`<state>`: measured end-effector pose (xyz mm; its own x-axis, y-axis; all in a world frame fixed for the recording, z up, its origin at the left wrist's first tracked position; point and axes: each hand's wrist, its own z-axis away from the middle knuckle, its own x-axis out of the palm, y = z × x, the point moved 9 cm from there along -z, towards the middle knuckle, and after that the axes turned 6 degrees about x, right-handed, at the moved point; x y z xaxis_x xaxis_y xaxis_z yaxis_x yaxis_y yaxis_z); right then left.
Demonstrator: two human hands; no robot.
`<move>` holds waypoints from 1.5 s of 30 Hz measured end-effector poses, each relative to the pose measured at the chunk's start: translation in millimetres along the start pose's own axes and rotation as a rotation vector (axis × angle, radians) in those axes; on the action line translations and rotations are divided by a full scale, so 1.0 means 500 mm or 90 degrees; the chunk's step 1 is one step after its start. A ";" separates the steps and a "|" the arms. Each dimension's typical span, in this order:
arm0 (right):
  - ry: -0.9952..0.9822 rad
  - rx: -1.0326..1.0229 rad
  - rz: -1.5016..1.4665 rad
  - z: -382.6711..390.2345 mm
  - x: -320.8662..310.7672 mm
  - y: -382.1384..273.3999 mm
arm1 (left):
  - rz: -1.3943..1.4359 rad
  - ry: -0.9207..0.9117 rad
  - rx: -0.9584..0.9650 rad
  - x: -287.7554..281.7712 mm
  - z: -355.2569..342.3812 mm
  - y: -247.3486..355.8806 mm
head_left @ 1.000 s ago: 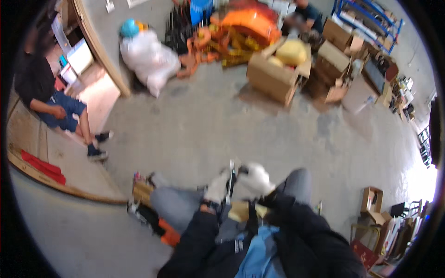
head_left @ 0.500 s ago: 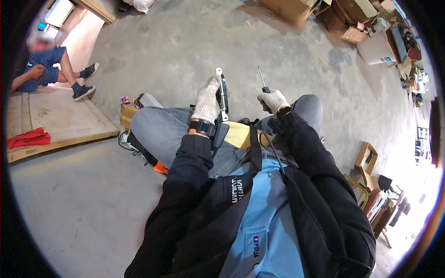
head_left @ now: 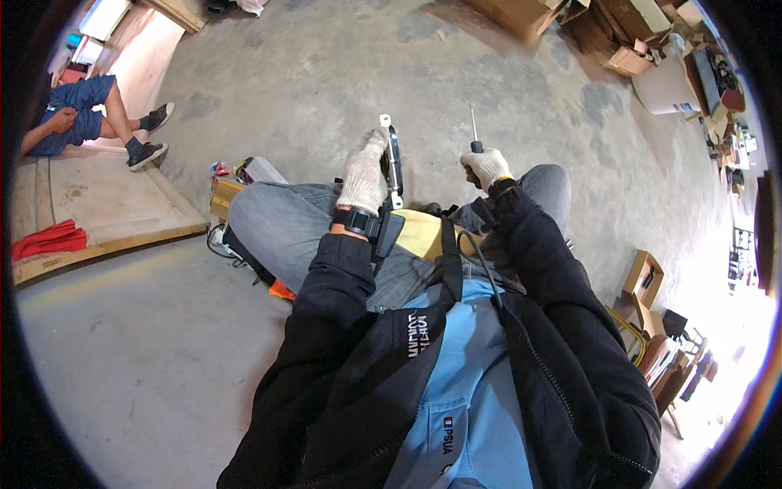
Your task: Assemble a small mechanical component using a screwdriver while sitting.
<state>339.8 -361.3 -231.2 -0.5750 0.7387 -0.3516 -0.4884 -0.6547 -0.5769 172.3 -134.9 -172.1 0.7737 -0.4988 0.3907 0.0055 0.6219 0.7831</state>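
My left hand (head_left: pixel 363 175), in a white knit glove, is closed around a slim dark device (head_left: pixel 395 163) seen nearly edge-on. Pale tabs with holes stick out at its far and near ends. To the right, my gloved right hand (head_left: pixel 489 165) grips a screwdriver (head_left: pixel 476 147) by its dark handle, the thin metal shaft pointing away from me. A gap of bare floor separates the screwdriver from the device. Between my legs shows something yellow (head_left: pixel 419 235), partly covered by a black strap.
Beside my left knee are a gold-coloured metal box (head_left: pixel 225 197) and loose cables. A wooden panel (head_left: pixel 122 204) with a red cloth (head_left: pixel 50 240) lies at the left, where another person sits. Cardboard boxes (head_left: pixel 521 16) stand far right; an open carton (head_left: pixel 645 277) is at the right.
My right hand has shifted a little to the right, and the screwdriver now points more nearly straight away from me. My left hand keeps hold of the device in almost the same place.
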 end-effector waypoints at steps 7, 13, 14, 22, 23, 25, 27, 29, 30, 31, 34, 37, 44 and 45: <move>0.021 -0.036 -0.103 -0.030 -0.017 0.010 | -0.025 -0.035 -0.006 0.013 0.006 0.002; -0.027 -0.109 -0.216 -0.002 -0.009 -0.028 | 0.014 -0.028 -0.002 0.016 0.007 0.010; -0.029 -0.111 -0.215 0.010 -0.005 -0.036 | 0.024 -0.037 0.009 0.013 0.002 0.012; -0.306 -0.095 -0.170 0.195 0.118 -0.118 | 0.176 -0.081 0.012 0.032 -0.001 0.002; -0.331 -0.075 -0.139 0.228 0.124 -0.133 | 0.194 -0.091 0.024 0.037 0.004 0.010; -0.362 -0.094 -0.080 0.264 0.144 -0.147 | 0.240 -0.130 0.024 0.049 0.007 0.021; -0.383 -0.085 -0.098 0.279 0.158 -0.144 | 0.282 -0.152 0.026 0.050 0.002 0.023; -0.409 -0.088 -0.144 0.288 0.169 -0.146 | 0.374 -0.144 -0.022 0.060 0.017 0.026; -0.411 -0.093 -0.144 0.287 0.173 -0.144 | 0.373 -0.146 -0.016 0.062 0.015 0.027; -0.421 -0.090 -0.187 0.287 0.176 -0.143 | 0.348 -0.159 -0.009 0.070 0.017 0.036; -0.443 -0.085 -0.246 0.280 0.181 -0.139 | 0.294 -0.180 -0.016 0.081 0.037 0.038; -0.482 -0.074 -0.321 0.287 0.189 -0.137 | 0.199 -0.158 0.038 0.075 0.031 0.042; -0.422 -0.131 -0.230 0.254 0.185 -0.137 | 0.065 -0.185 -0.003 0.068 0.020 0.016; -0.410 -0.136 -0.205 0.244 0.183 -0.134 | 0.057 -0.173 -0.016 0.067 0.020 0.013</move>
<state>239.8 -269.3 -134.9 -0.7282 0.6052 0.3217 -0.5967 -0.3288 -0.7320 192.0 -153.6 -149.3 0.5736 -0.5824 0.5760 -0.0373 0.6840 0.7286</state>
